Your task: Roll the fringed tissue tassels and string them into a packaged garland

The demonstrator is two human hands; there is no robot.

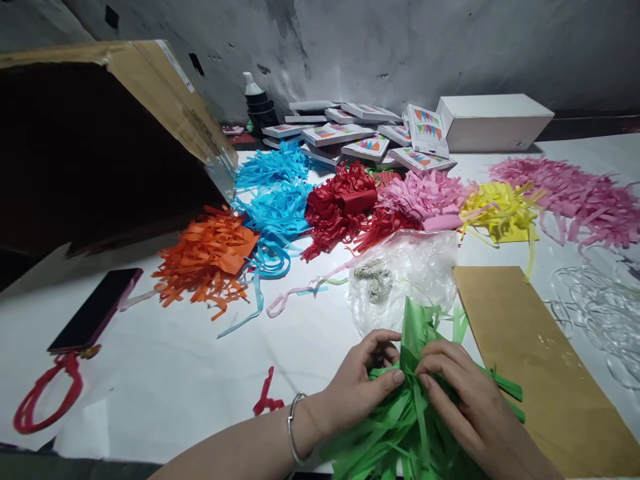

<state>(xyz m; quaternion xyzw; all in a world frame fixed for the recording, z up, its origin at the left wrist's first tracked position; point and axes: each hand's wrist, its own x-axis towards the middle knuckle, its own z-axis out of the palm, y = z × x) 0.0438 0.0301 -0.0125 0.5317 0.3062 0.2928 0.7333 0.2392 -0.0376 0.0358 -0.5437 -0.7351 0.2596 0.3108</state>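
A bundle of green tissue paper (pixel 410 427), cut into fringe strips, lies at the front edge of the table. My left hand (pixel 367 380) grips its uncut band, thumb on the near side. From the other side my right hand (pixel 460 387) pinches the same paper, its fingertips close to my left thumb. The uncut part stands up between both hands, and the strips fall toward me. Just beyond lies a clear plastic bag (pixel 420 267) with a greyish bunch of something inside.
Fringed paper piles lie across the table: orange (pixel 200 257), blue (pixel 277 207), red (pixel 340 207), pink (pixel 425 197) and yellow (pixel 503 213). Brown cardboard (pixel 540 353) and clear cord (pixel 595 313) are at right. A phone (pixel 95 313) and large carton (pixel 165 100) are left; flat boxes (pixel 335 133) stand behind.
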